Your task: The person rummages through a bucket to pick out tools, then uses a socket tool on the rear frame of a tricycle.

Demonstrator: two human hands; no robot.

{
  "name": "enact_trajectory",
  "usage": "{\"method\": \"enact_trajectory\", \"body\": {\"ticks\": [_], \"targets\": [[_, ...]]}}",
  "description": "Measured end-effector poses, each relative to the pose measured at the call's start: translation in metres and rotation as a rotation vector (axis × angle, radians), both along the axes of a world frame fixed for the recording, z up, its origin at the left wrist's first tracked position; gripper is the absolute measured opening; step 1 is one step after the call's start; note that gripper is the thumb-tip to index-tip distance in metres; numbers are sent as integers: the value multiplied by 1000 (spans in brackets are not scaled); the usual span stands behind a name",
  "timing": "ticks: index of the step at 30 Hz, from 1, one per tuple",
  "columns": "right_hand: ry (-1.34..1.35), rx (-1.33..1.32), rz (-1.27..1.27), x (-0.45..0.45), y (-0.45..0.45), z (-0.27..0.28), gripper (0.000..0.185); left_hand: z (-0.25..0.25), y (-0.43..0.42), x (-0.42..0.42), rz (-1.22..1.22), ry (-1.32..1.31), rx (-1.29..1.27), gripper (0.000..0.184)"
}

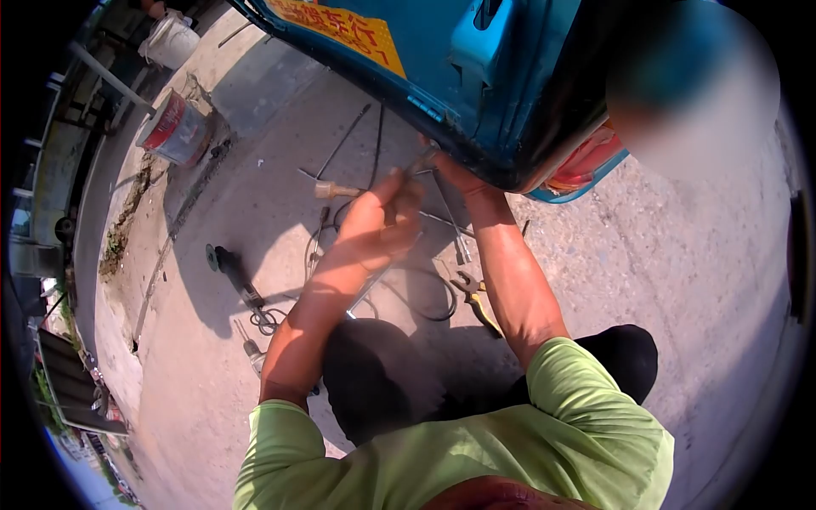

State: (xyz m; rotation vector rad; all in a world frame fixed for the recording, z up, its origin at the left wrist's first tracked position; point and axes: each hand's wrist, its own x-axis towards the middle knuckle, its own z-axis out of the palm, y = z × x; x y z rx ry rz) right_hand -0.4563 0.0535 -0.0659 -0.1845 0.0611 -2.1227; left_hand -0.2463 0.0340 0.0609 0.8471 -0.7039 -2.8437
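My left hand (387, 218) is closed, its fingers curled, just below the lower edge of a blue vehicle body (476, 102). A thin, blurred item (418, 161) extends from its fingertips toward my right hand; its kind is unclear. My right hand (459, 174) reaches under the vehicle's bottom corner, its fingers mostly hidden. Beside my left hand lies a tan, short cylindrical piece (336, 189). On the ground below my hands are pliers (478, 302) with yellow and black handles and a shiny metal rod (367, 293).
An angle grinder (235, 274) lies to the left, with what looks like a drill (252, 350) nearby. A T-shaped bar (342, 143) and a black cable (433, 316) are on the concrete. A paint bucket (176, 129) and a white bucket (170, 42) stand at upper left.
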Motion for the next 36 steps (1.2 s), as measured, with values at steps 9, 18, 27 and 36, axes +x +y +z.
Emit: {"method": "enact_trajectory", "body": {"ticks": [9, 18, 27, 36], "targets": [[283, 144, -195, 2, -9, -10, 53, -2, -8, -3, -93, 124, 135, 38], [-95, -30, 28, -4, -8, -9, 54, 3, 8, -10, -117, -460, -1666, 22], [-107, -85, 60, 0, 3, 13, 56, 18, -10, 12, -255, -374, -2091, 22], [-185, -120, 111, 1, 0, 20, 58, 9, 3, 11, -17, -245, -888, 44]]}}
